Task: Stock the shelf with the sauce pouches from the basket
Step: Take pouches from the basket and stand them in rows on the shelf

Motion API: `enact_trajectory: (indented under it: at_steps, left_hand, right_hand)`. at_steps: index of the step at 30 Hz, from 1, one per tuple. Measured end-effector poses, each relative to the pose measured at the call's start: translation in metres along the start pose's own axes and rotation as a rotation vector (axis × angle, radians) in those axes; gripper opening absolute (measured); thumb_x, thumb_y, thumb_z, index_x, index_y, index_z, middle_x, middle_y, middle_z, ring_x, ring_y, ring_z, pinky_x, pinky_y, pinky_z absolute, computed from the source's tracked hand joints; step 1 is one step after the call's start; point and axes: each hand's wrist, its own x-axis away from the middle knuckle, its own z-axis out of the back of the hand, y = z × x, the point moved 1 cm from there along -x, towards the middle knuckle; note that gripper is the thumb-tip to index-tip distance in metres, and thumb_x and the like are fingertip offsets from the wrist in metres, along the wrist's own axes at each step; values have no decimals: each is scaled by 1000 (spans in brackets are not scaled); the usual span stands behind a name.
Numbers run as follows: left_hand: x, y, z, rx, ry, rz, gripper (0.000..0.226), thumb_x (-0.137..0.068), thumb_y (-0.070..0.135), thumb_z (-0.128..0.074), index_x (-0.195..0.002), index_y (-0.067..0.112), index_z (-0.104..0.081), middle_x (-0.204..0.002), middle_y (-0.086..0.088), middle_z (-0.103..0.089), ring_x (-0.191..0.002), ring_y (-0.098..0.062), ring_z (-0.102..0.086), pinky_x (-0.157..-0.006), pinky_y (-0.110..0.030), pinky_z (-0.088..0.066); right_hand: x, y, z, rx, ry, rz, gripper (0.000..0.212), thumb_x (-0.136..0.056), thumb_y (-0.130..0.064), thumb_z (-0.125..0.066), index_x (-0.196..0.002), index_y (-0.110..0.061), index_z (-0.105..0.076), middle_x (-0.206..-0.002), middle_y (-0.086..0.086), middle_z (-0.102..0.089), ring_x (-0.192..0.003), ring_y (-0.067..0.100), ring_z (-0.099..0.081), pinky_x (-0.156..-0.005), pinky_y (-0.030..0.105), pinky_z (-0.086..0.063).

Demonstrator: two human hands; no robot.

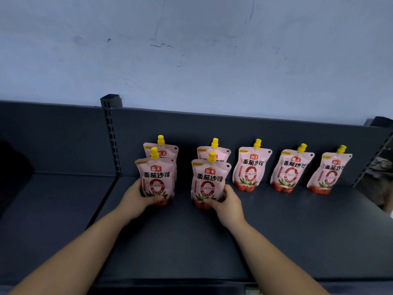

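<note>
We've got seven sauce pouches on the shelf [191, 241] so far, left hand [136, 199] and right hand [228, 202] each gripping a near-row pouch; basket's out of view, so what's left is anyone's guess.

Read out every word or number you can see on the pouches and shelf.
"海天": red logo, left pouch, held by the left hand; same on other pouches.
"番茄沙司": big black characters under the logo.
"0": large red ring, right pouch, held by the right hand.
Print inside the ring, yellow corner tags: too blurred.
Shelf: no text.
</note>
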Motion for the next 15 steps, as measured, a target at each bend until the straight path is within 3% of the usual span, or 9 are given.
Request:
enact_trajectory:
  at_steps: [2, 7, 10, 11, 15]
  left_hand:
    - [-3, 0, -2, 11, 2, 13, 59, -68, 13, -88, -114, 29, -56, -98, 23, -64, -89, 11, -56, -71, -9, -41]
    - [-4, -4, -4, 7, 61, 12, 53, -66, 17, -89, -109, 31, -60, -95, 23, -65, -89, 9, -56, -71, -11, -41]
    - [-4, -5, -6, 1, 83, 15, 50, -65, 18, -90, -104, 34, -61, -91, 25, -64, -85, 11, -55, -68, -9, -40]
    - [-5, -5, -5, 0, 80, 20, 50, -65, 18, -90, -103, 33, -62, -90, 25, -64, -85, 11, -55, -68, -9, -40]
    - [-10, -4, -4, -3, 49, 43, 55, -65, 18, -90, -111, 26, -62, -94, 21, -65, -87, 7, -57, -70, -11, -42]
  right_hand:
    - [-2, 2, 1, 7, 13, 2, 38, -76, -18, -83, -101, -27, -56, -95, -18, -64, -88, -1, -60, -67, 9, -44]
    - [-10, 7, 1, 4, -66, 3, 37, -84, -16, -76, -112, -24, -55, -110, -9, -65, -105, 12, -61, -81, 18, -47]
    - [-13, 9, 0, 39, -69, 2, 38, -85, -15, -75, -118, -17, -56, -120, 3, -62, -111, 18, -60, -97, 34, -50]
    - [-14, 9, 0, 49, -66, 0, 38, -85, -16, -75, -119, -17, -56, -120, 3, -62, -111, 19, -60, -97, 35, -50]
    - [-13, 8, 1, 39, -14, -15, 37, -83, -19, -78, -110, -25, -54, -102, -15, -63, -97, 8, -60, -77, 16, -46]
